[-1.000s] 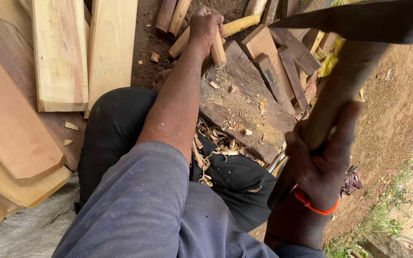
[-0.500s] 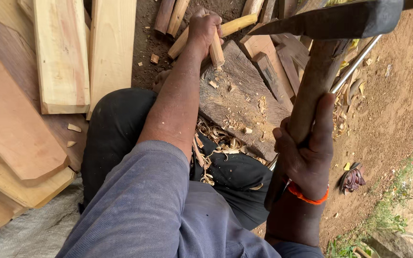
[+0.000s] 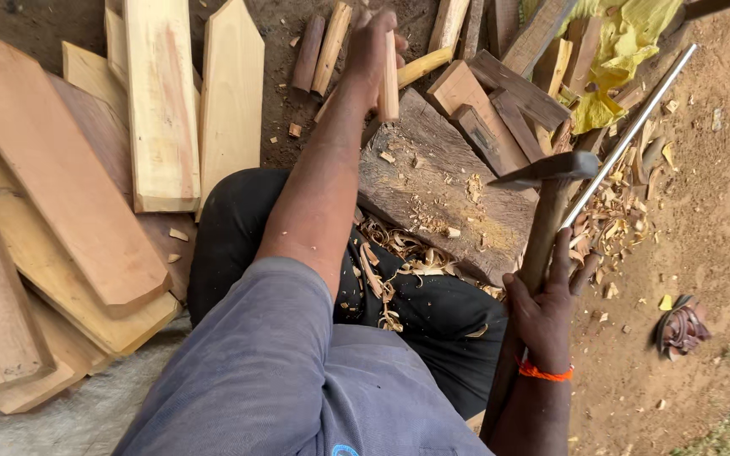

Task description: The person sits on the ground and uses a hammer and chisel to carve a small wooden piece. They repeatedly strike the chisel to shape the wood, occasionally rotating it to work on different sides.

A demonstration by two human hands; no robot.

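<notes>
My left hand (image 3: 375,52) reaches forward and grips a short pale wooden stick (image 3: 389,83), held upright on the far edge of a dark wooden chopping block (image 3: 441,190). My right hand (image 3: 544,306), with an orange band at the wrist, is closed around the wooden handle of an adze (image 3: 545,173). Its dark metal blade hangs just above the block's right side. Wood shavings lie on the block and on my lap.
Pale pointed planks (image 3: 162,101) lie stacked at the left. Short wood offcuts (image 3: 483,101) and a yellow cloth (image 3: 623,51) lie beyond the block. A metal rod (image 3: 635,127) slants across the dirt at the right, near a sandal (image 3: 679,325).
My right hand has swung the adze down from high and close to the camera to just above the block. The left hand still holds the stick upright.
</notes>
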